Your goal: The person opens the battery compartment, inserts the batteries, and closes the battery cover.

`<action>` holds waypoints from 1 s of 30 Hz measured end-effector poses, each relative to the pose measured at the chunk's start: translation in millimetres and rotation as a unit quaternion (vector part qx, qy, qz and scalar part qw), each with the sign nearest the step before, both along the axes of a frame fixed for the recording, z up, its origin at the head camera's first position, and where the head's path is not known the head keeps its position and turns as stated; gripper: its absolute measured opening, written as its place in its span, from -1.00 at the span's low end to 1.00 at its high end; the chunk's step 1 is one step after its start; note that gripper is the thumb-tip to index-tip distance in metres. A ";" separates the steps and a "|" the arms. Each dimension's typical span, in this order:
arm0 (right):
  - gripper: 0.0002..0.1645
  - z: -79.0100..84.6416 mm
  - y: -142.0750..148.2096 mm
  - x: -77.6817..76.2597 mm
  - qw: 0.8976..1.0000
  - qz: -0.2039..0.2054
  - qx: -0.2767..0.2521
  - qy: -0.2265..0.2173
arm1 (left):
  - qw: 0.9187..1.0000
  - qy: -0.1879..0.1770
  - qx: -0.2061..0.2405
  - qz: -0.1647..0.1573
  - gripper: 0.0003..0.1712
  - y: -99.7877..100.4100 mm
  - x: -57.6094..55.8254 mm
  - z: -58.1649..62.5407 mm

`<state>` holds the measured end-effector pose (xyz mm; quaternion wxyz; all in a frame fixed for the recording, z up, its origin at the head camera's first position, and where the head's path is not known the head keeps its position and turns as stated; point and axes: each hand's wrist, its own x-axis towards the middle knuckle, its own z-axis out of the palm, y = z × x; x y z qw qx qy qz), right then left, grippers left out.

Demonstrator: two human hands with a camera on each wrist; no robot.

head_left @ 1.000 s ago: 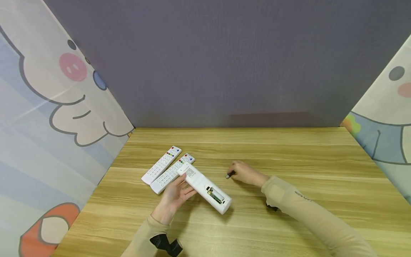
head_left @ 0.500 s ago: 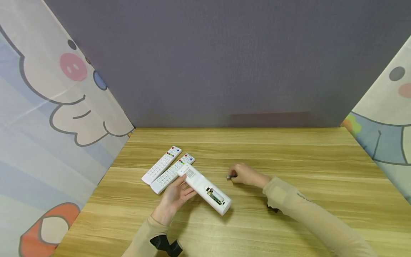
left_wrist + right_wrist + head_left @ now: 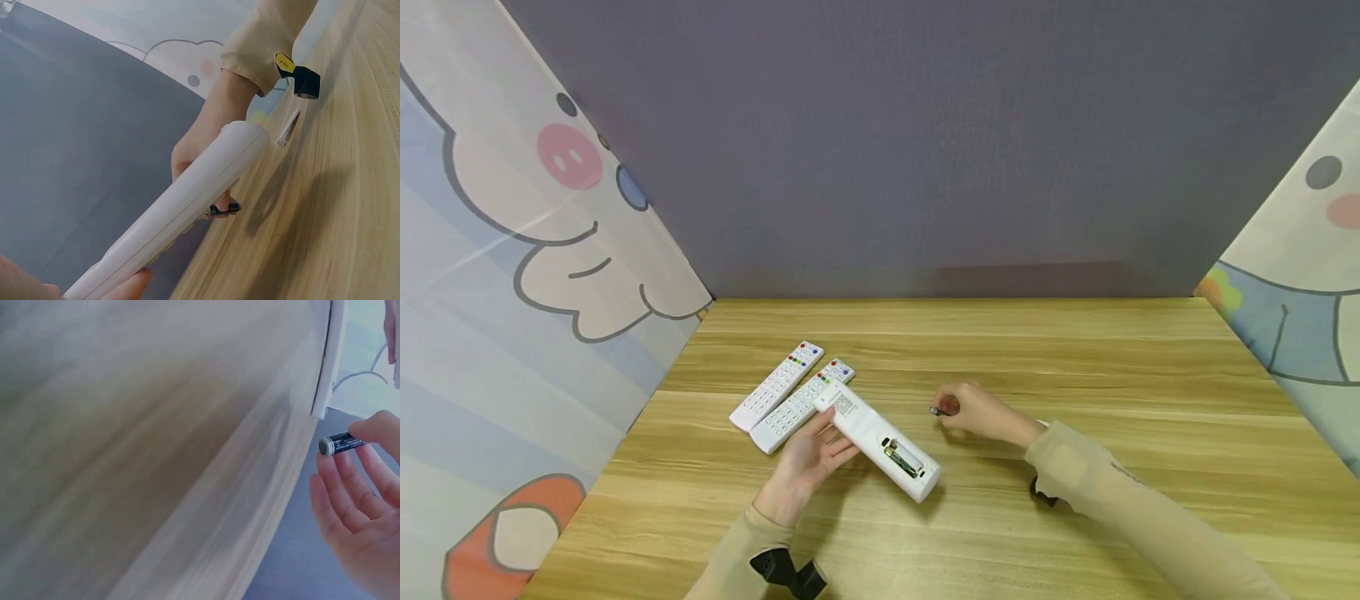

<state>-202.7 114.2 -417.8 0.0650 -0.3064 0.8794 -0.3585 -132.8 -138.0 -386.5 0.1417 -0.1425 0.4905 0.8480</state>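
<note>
My left hand (image 3: 808, 462) holds a white remote control (image 3: 868, 429) face down, thumb on its near edge and fingers beneath. Its battery compartment is uncovered, and one green-and-gold battery (image 3: 901, 459) lies in it beside a vacant slot. To the right of the remote, my right hand (image 3: 976, 410) pinches a second battery between thumb and fingertips. In the right wrist view this battery (image 3: 340, 443) is dark with a silver end. From the left wrist view, the remote (image 3: 175, 203) appears edge-on, tilted above the table, partly hiding the right hand.
Two more white remotes (image 3: 777, 386) lie face up, side by side, at the left of the wooden table (image 3: 1075, 350). A small white piece (image 3: 288, 128) rests on the table near the right wrist. A grey wall (image 3: 925, 167) stands behind the table.
My right hand has shifted slightly right, and the battery in its fingers has turned to a different angle. The left hand and the remote stay where they were.
</note>
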 end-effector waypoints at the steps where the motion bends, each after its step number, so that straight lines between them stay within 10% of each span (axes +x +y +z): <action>1: -0.82 0.4 0.3 0.7 1.000 0.000 -0.005 0.005 | 1.000 0.000 0.000 0.000 -0.62 0.0 0.0 0.0; 30: -0.69 29.1 4.9 37.5 0.988 -0.016 -0.141 -0.053 | 1.000 -0.008 0.024 0.004 -0.62 2.7 -1.5 3.5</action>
